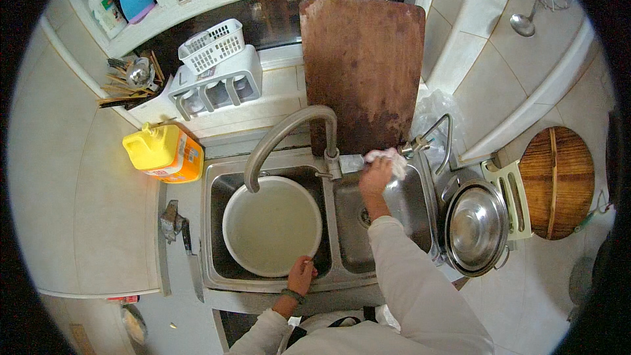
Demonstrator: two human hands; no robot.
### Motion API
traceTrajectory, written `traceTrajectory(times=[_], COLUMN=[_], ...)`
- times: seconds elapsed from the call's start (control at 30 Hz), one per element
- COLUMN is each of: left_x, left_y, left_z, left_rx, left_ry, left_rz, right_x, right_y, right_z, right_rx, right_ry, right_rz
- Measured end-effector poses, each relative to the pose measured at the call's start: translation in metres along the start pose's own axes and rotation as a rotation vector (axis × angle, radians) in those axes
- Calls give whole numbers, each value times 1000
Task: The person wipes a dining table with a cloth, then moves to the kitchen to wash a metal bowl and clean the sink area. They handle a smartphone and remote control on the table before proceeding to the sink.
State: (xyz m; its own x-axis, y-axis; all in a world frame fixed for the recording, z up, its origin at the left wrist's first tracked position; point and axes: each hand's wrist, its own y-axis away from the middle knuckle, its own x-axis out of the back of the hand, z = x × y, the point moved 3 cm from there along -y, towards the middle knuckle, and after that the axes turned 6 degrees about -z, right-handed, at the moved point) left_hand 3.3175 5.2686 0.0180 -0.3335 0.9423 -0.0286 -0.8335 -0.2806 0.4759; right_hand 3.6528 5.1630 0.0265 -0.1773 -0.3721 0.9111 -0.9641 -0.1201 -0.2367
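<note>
My right hand (375, 181) presses a pale pinkish-white cloth (397, 166) at the back edge of the right sink basin (355, 251), beside the faucet base. Its fingertips are partly hidden by the cloth. My left hand (301, 274) has curled fingers at the front right rim of a round white tub (272, 227); whether it grips the rim is not clear. Cloudy liquid fills the tub, which sits in the left sink basin (217, 236). Over the tub's back edge arches the spout of a metal faucet (276, 138).
A wooden cutting board (362, 74) leans behind the sink. At left stand a yellow-orange jug (165, 153) and a kitchen knife (194, 261), blade toward me. Stacked metal bowls (475, 227) and a round wooden lid (557, 182) are at right, near a small curved tap (446, 143).
</note>
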Motion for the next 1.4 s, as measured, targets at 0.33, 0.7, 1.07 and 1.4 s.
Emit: traceTrajectory(times=[0.33, 0.7, 1.07, 1.4], left_x=[-11, -7, -2, 9], left_y=[4, 9, 38, 90], left_z=[-2, -8, 4, 22], left_rx=[-2, -10, -91, -497], left_ry=[98, 63, -231, -654], left_rz=[32, -5, 41, 175], right_x=[-9, -14, 16, 33], right_y=[25, 49, 98, 160], right_z=[-48, -53, -96, -76], right_rx=[298, 153, 341, 517], right_ry=[-94, -442, -247, -31], right_rz=[7, -174, -188, -266])
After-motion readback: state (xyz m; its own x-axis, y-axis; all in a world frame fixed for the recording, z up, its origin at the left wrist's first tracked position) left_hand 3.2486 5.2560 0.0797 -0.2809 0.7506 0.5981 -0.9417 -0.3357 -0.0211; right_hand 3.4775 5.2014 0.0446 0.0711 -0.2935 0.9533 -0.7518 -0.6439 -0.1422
